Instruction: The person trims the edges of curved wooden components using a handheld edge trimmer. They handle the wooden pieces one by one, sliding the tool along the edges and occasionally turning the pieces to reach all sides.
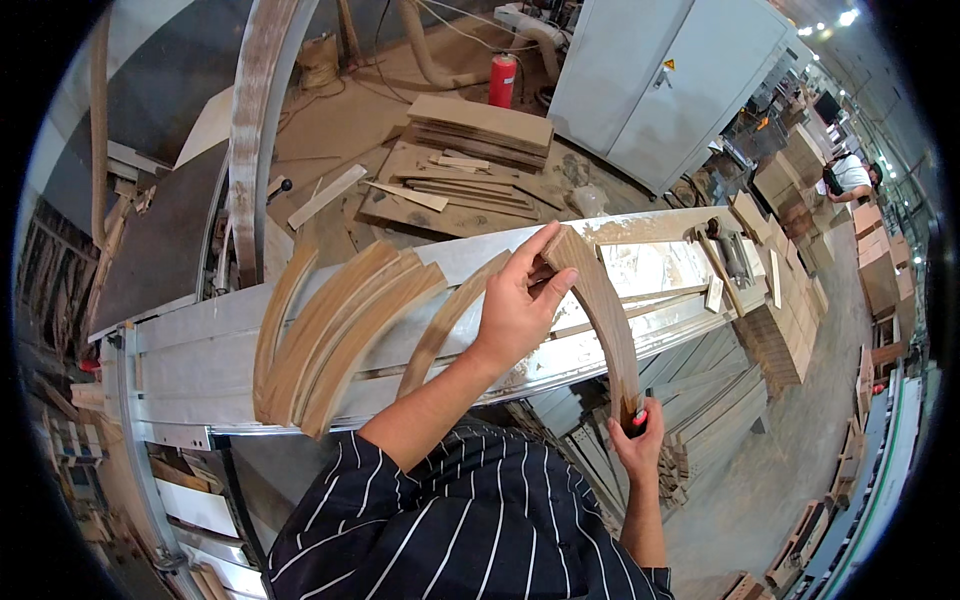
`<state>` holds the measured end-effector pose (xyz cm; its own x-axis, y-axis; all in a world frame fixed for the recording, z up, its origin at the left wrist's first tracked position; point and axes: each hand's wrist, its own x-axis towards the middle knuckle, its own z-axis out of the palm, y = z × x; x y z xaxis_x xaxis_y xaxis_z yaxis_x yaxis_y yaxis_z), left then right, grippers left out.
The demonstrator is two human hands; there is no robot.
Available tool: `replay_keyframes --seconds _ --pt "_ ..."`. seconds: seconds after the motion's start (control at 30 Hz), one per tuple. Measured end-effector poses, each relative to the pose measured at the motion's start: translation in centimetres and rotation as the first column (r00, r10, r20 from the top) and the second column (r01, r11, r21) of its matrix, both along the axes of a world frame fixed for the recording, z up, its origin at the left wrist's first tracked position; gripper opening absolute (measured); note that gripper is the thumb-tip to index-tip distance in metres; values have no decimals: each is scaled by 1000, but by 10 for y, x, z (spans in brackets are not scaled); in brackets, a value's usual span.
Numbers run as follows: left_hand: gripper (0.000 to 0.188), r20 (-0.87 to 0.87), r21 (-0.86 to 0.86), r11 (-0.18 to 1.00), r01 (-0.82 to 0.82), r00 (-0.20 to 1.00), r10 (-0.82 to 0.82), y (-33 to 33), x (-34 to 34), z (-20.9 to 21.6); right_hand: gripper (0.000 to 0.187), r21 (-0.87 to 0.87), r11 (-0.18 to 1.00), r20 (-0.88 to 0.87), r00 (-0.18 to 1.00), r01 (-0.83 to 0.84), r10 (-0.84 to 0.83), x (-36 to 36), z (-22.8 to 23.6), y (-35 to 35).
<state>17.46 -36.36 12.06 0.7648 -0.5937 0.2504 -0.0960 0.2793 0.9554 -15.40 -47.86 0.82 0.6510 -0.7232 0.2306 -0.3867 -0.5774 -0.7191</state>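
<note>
A curved wooden piece (pixel 603 310) is held up at a slant over the near edge of a long metal machine table (pixel 200 350). My left hand (pixel 518 305) grips its upper end, thumb on one side and fingers on the other. At the lower end, my right hand (pixel 641 445) is closed round the wood. Against that hand shows a small black object with a red part (pixel 639 418), its kind unclear. Beside my left forearm a single curved strip (pixel 440 325) lies on the table. Further left rests a group of similar curved wooden pieces (pixel 345 335).
Boards are stacked (pixel 480 130) on the floor beyond the table, near a red fire extinguisher (pixel 502 80) and a grey cabinet (pixel 665 75). A power tool (pixel 728 250) lies at the table's right end. Wood stacks (pixel 785 335) stand beyond it. Another person (pixel 850 178) is far right.
</note>
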Motion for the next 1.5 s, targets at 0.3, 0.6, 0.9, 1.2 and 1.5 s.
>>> replay_keyframes --seconds 0.3,0.6,0.9,1.2,1.5 --pt "55 -30 -58 992 -116 993 114 -20 11 -30 42 -21 1000 -43 999 -9 8 5 10 0" --pt "49 -262 105 978 -180 944 201 -35 57 -77 46 84 996 -244 969 -12 33 28 44 -16" --pt "53 -352 183 967 -179 906 234 -38 62 -66 47 89 995 -301 953 53 -24 31 52 -13" --pt "52 -375 137 960 -244 884 278 -41 69 -68 49 -1 999 -308 950 54 -52 34 63 -16" --pt "43 -444 189 923 -336 809 385 -9 134 -103 64 333 916 -28 974 223 -227 17 73 -37"
